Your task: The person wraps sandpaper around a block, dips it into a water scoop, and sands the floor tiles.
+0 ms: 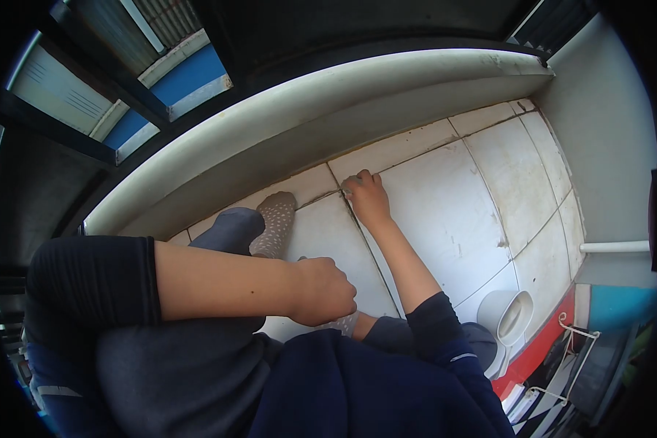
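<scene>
My right hand [367, 196] is at the joint where white floor tiles [438, 212] meet, its fingers curled round a small greyish thing that I cannot make out. Nearer my body, my left hand [325, 292] is closed in a fist, back of the hand up; whatever it may hold is hidden. A foot in a dotted, greyish-brown sock [276, 223] stands on the tiles to the left of my right hand. Part of another dotted sock [341, 324] shows just below my left hand. Dark stains run along the tile joints.
A low, pale curved ledge [306, 91] borders the floor, with dark window frames beyond. At the lower right are a white dipper [505, 317], a red edge [536, 343] and a white wire rack [580, 365]. A white pipe [615, 247] runs by the right wall.
</scene>
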Motion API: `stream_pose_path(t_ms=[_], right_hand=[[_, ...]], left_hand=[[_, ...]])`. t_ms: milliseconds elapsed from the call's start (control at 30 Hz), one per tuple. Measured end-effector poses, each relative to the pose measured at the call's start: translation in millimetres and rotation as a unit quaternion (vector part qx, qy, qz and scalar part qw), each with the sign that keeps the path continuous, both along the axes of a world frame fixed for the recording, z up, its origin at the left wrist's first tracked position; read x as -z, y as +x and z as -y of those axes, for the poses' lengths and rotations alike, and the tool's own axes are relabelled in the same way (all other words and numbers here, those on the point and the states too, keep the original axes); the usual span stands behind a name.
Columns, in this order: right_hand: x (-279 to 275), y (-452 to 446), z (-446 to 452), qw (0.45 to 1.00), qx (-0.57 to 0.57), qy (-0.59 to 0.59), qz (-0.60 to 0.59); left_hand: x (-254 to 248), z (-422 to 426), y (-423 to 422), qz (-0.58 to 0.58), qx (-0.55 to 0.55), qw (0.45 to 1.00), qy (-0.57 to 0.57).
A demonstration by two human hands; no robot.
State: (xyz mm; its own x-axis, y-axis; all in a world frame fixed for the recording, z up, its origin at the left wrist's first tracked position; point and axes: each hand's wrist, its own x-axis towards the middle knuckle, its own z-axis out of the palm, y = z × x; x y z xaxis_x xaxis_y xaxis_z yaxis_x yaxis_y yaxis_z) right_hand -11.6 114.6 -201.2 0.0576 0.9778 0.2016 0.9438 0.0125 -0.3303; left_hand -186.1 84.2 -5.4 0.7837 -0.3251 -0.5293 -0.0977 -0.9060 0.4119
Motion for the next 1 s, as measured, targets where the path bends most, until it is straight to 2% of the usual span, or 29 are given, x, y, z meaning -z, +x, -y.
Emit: stream_pose_path(t_ms=[67, 167, 300, 367, 500, 600, 700, 867, 1000], right_hand=[[1.9, 0.6, 24.7, 0.998, -0.054, 0.007, -0.037], [-5.7, 0.4, 65.3, 0.998, -0.043, -0.047, -0.018], [-2.3, -7.6, 61.0, 0.998, -0.041, -0.048, 0.004], [0.8, -15.2, 32.5, 1.000, -0.015, 0.000, 0.007], [4.0, -13.6, 14.3, 0.999, -0.022, 0.042, 0.008], [-1.7, -9.8, 47.0, 0.999, -0.037, 0.037, 0.005], [-7.6, -4.6, 82.0, 0.999, -0.045, -0.027, -0.002], [-0.1, -14.4, 35.6, 0.999, -0.027, 0.026, 0.008], [0.0, -20.6, 9.5, 1.000, 0.015, 0.022, -0.017]], left_hand=[[0.7, -1.0, -1.0, 0.001, -0.004, 1.000, -0.003], [0.4, -3.0, -3.9, 0.005, -0.008, 1.000, -0.007], [3.1, -1.8, -4.4, -0.015, -0.018, 1.000, -0.004], [2.2, -1.8, -2.5, -0.033, -0.023, 0.999, 0.003], [-1.1, 1.2, 0.7, 0.004, -0.006, 1.000, 0.000], [-4.1, -2.8, 0.1, 0.016, -0.012, 1.000, -0.004], [-0.4, -5.3, -5.5, 0.005, -0.021, 1.000, -0.005], [-1.5, 1.0, 2.2, -0.032, 0.001, 0.999, 0.009], [-5.2, 2.4, 10.9, 0.017, 0.009, 1.000, 0.002]])
